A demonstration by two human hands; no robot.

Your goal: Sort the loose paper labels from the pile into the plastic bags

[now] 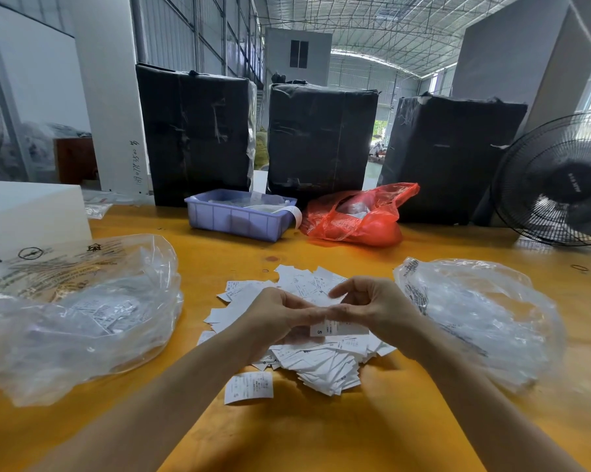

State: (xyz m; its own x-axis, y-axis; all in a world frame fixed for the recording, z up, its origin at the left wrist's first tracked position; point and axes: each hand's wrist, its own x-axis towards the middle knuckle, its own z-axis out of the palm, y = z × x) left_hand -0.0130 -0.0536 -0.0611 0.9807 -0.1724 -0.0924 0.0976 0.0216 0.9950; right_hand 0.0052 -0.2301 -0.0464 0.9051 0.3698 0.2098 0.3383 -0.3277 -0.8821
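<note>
Head view: both hands, left [273,313] and right [372,310], pinch a label [338,328] above the pile [307,356]; fingertips hidden behind it.

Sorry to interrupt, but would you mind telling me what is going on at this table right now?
A person is sorting paper labels. Both hands meet above the pile of labels on the yellow table: the left hand and right hand together hold a small label marked S. A clear plastic bag lies open to the left with some labels already inside, and another clear bag lies to the right. One loose label sits apart, nearer the person.
</note>
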